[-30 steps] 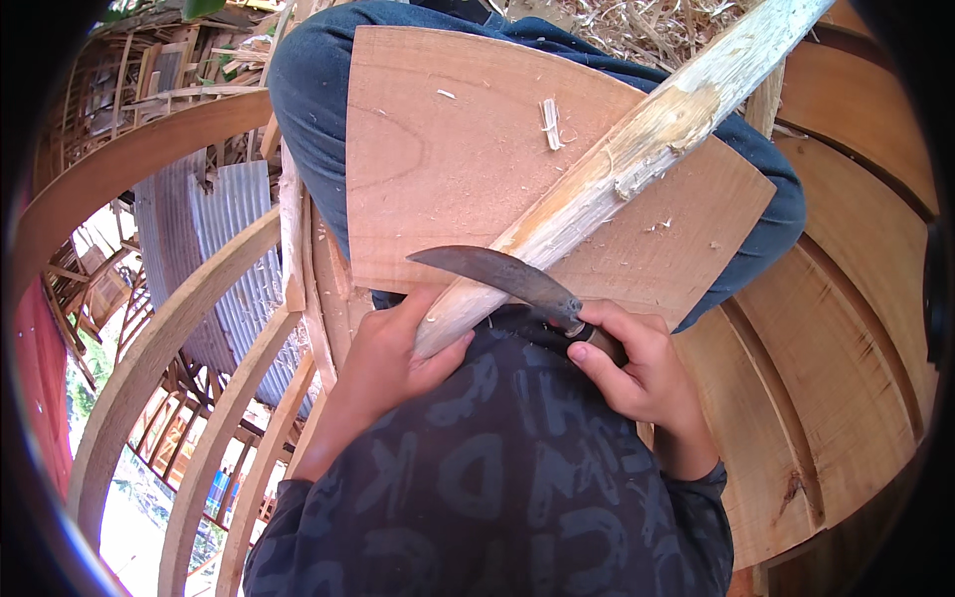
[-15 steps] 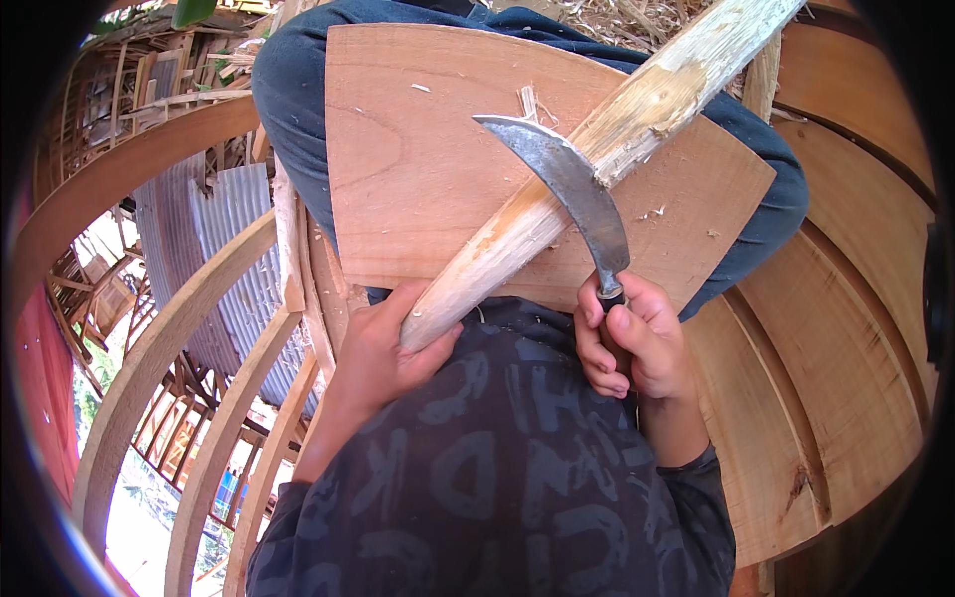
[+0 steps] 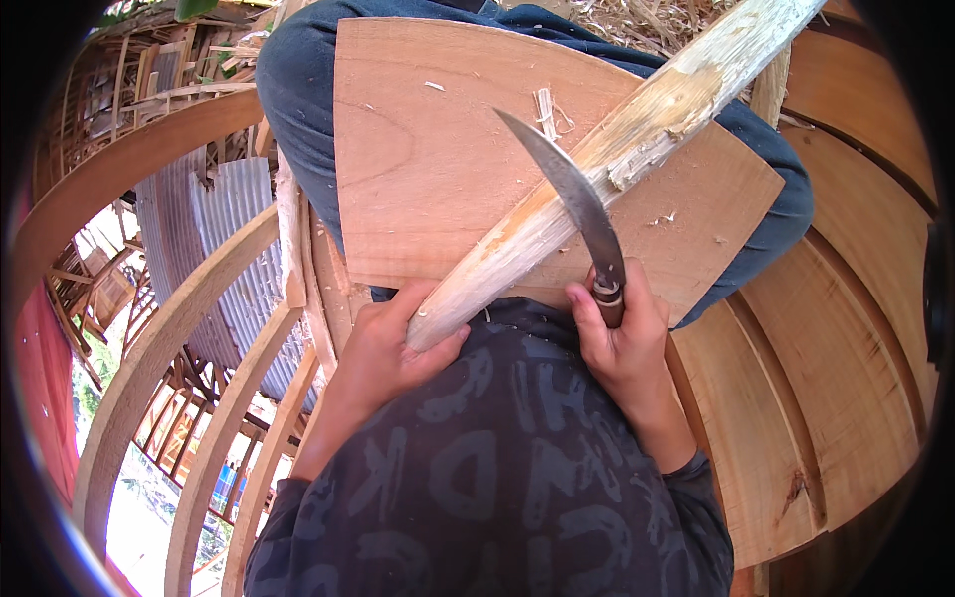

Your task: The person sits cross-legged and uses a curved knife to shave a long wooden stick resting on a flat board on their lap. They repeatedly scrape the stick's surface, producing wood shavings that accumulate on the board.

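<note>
Pale, freshly shaved wood marks the pole (image 3: 607, 169), which lies slantwise over a reddish board (image 3: 418, 169) on the person's lap, its near end low and left of centre, its far end running up and out past the top right edge. Half a second ago the knife (image 3: 577, 214) lay curved across the pole with its tip pointing left; a second ago it sat low, just above the hands. Now it has swung up, and its tip points up and left over the board, the dark blade crossing the pole near its middle, at the edge of the peeled patch. The right hand (image 3: 622, 348) is curled tight around the knife's handle, fingers fully wrapped, much as before. The left hand (image 3: 393, 348) has stayed put, closed on the pole's near end, thumb and fingers clasped about the pale tip. The pole itself has barely shifted. Small chips and a splinter (image 3: 545, 107) lie on the board's far part. The board rests on dark blue trousers (image 3: 298, 90), and a dark patterned shirt (image 3: 497, 478) fills the near centre. To the right rise broad curved planks (image 3: 816, 378) of warm brown wood; to the left bent wooden ribs (image 3: 149, 348) arch over grey corrugated sheet (image 3: 229, 259) below. Dry straw (image 3: 637, 20) lies at the far top.
</note>
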Demonstrator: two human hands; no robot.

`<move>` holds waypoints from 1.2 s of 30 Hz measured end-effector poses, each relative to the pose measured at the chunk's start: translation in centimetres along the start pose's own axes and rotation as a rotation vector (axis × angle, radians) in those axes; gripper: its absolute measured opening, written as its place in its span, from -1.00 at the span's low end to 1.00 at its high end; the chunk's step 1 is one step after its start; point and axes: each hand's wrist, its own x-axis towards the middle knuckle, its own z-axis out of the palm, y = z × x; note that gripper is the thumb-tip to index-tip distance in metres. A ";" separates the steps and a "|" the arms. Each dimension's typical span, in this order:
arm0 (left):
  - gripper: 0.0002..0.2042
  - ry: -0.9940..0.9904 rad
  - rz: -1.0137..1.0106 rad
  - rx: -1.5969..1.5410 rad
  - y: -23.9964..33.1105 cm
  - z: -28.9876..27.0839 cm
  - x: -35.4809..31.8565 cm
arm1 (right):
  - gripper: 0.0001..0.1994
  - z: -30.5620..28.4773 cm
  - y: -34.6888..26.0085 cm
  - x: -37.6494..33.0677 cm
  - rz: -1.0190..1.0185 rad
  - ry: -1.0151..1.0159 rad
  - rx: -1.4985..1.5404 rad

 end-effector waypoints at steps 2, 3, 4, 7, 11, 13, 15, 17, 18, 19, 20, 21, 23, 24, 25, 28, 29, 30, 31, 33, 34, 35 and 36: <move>-0.68 0.001 0.022 0.007 0.0 -0.1 0.0 | -0.84 -0.5 -0.1 0.3 0.083 -0.076 0.082; -0.68 0.002 0.048 0.023 -0.1 -0.2 0.2 | -0.85 -0.9 -0.4 0.1 0.250 -0.166 0.306; -0.68 0.002 0.073 0.039 -0.3 -0.3 0.2 | -0.85 -1.3 -1.0 -0.3 0.416 -0.255 0.530; -0.69 0.028 0.093 0.057 -1.0 0.1 0.2 | -0.86 -1.9 -0.8 -0.4 0.624 -0.481 0.757; -0.69 0.044 0.083 0.044 -0.3 0.1 0.2 | -0.84 -2.2 -0.6 -0.9 0.533 -0.250 0.963; -0.69 0.032 0.103 0.035 -0.3 0.0 0.4 | -0.86 -1.2 -0.9 -1.2 0.542 -0.195 0.983; -0.69 0.031 0.087 0.036 -0.3 0.0 0.3 | -0.87 -0.7 -1.2 -1.1 0.550 -0.152 0.912; -0.70 0.030 0.077 0.036 -0.3 0.0 0.3 | -0.88 -0.5 -0.9 -1.2 0.514 -0.114 0.718; -0.71 0.029 0.075 0.036 -0.2 -0.1 0.3 | -0.89 -0.3 -0.7 -1.4 0.497 -0.095 0.621; -0.71 0.029 0.073 0.036 -0.1 -0.1 0.4 | -0.88 -0.1 -0.6 -1.5 0.477 -0.072 0.576; -0.72 0.028 0.077 0.038 -0.2 -0.1 0.4 | -0.88 0.2 -0.5 -1.6 0.458 -0.051 0.530; -0.72 0.027 0.082 0.040 -0.3 0.0 0.4 | -0.87 0.3 -0.5 -1.7 0.446 -0.038 0.496; -0.72 0.023 0.083 0.038 -0.4 0.0 0.4 | -0.84 0.4 -0.5 -1.7 0.429 -0.017 0.436; -0.72 0.020 0.079 0.034 -0.4 -0.1 0.4 | -0.84 0.5 -0.5 -1.7 0.419 -0.012 0.413; -0.72 0.017 0.074 0.030 -0.4 -0.1 0.4 | -0.83 0.6 -0.5 -1.8 0.410 -0.007 0.390; -0.72 0.017 0.086 0.036 -0.6 -0.1 0.4 | -0.83 0.7 -0.5 -1.8 0.367 0.000 0.336; -0.72 0.017 0.084 0.030 -0.6 -0.1 0.4 | -0.83 0.7 -0.5 -1.8 0.357 0.000 0.327; -0.72 0.016 0.082 0.025 -0.5 -0.1 0.4 | -0.83 0.8 -0.5 -1.7 0.351 0.000 0.316; -0.72 0.016 0.080 0.019 -0.5 -0.1 0.3 | -0.83 0.8 -0.6 -1.7 0.345 0.000 0.304; -0.71 0.007 0.064 0.022 -0.3 -0.1 0.3 | -0.84 0.7 -0.6 -1.7 0.336 0.001 0.272; -0.71 0.002 0.055 0.024 -0.3 -0.2 0.3 | -0.84 0.7 -0.7 -1.7 0.327 0.001 0.255; -0.70 -0.002 0.053 0.026 -0.3 -0.2 0.2 | -0.84 0.7 -0.6 -1.7 0.311 0.001 0.235; -0.70 -0.007 0.051 0.028 -0.3 -0.2 0.3 | -0.84 0.7 -0.6 -1.7 0.296 0.002 0.214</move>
